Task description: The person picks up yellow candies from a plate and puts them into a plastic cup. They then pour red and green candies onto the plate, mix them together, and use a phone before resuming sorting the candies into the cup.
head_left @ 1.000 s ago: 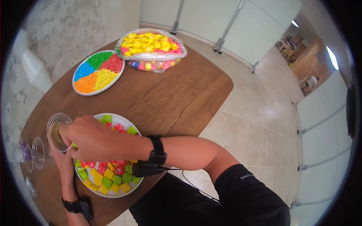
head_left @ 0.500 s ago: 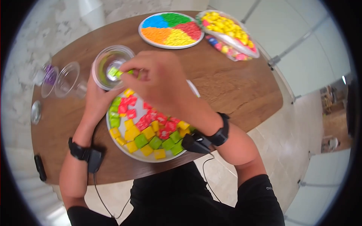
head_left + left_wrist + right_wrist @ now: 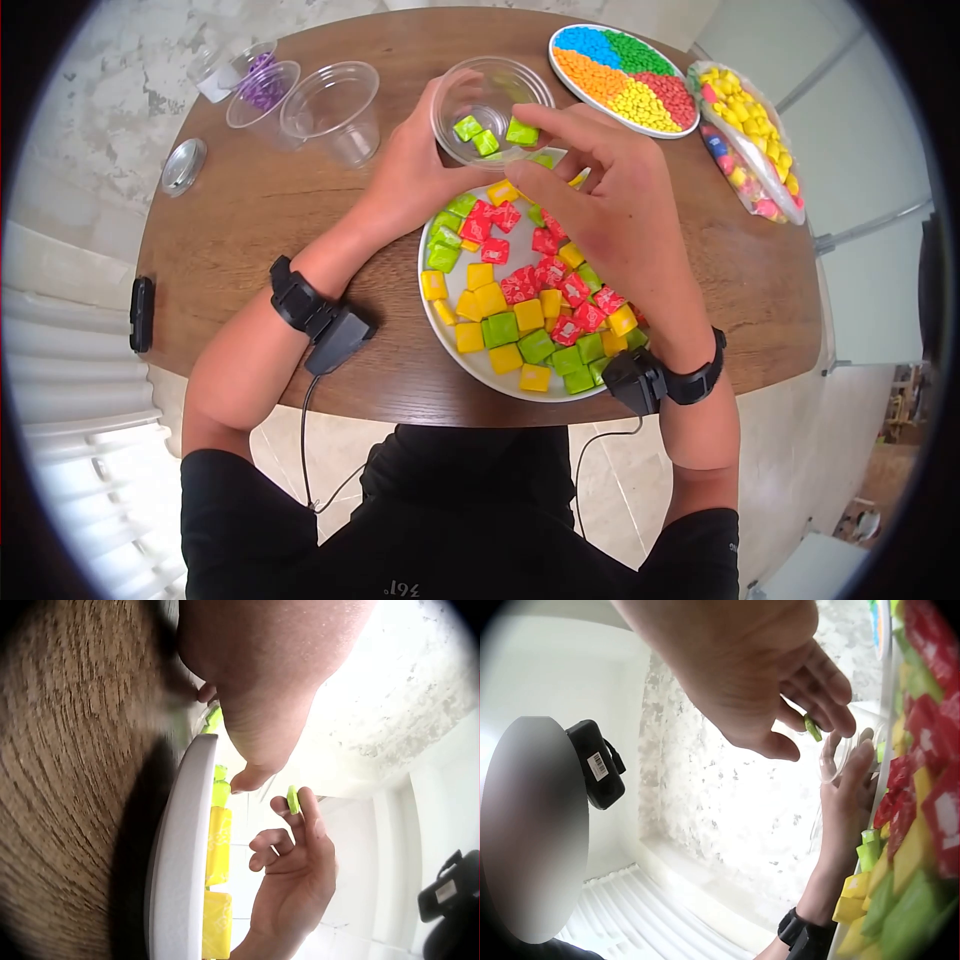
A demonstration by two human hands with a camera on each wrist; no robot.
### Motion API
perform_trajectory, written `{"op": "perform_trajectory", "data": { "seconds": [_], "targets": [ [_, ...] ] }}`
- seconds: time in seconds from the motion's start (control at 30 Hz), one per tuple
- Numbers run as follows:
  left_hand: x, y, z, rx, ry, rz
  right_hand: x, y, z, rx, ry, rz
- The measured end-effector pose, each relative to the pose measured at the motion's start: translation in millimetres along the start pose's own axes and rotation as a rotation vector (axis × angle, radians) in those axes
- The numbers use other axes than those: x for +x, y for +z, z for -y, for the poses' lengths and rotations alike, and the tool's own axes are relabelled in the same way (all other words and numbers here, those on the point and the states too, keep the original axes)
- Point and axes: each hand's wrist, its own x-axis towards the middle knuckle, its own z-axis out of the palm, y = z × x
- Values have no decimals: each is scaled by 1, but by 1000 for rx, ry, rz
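Observation:
In the head view my left hand grips a clear plastic cup from its side, tilted over the far edge of a white plate. Two green wrapped candies lie inside the cup. Above its mouth is my right hand, with another green wrapped candy at the fingertips. The left wrist view has this candy between two fingertips, while the thumb stands apart from it in the right wrist view. Red, yellow and green candies cover much of the plate.
Two more clear cups stand at the back left, one with purple bits, beside a round silvery lid. A plate of sorted coloured pieces and an open bag of yellow pieces lie back right.
The head view has swung round, carrying the table's contents rightward. My right thumb and fingers have spread at the cup's mouth, and green candies now show on the cup's bottom.

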Motion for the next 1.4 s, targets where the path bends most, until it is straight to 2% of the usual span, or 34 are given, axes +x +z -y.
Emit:
{"op": "perform_trajectory", "data": {
  "seconds": [0.23, 0.93, 1.07, 1.17, 1.23, 1.3, 1.4],
  "targets": [
    [-1, -8, -6, 14, -19, 25, 2, 7, 1, -45, 26, 133],
    [-1, -9, -8, 12, -62, 36, 3, 12, -8, -96, 69, 228],
    [-1, -7, -3, 23, 14, -7, 0, 14, -12, -102, -9, 187],
    [-2, -8, -4, 59, -1, -16, 0, 14, -8, -59, 33, 198],
    [-2, -9, -5, 40, -25, -6, 2, 14, -12, -6, -6, 172],
    [-1, -9, -4, 21, -47, 4, 5, 1, 5, 95, -36, -26],
    [-1, -8, -1, 49, 15, -22, -6, -34, 49, 140, -247, -443]
  ]
}}
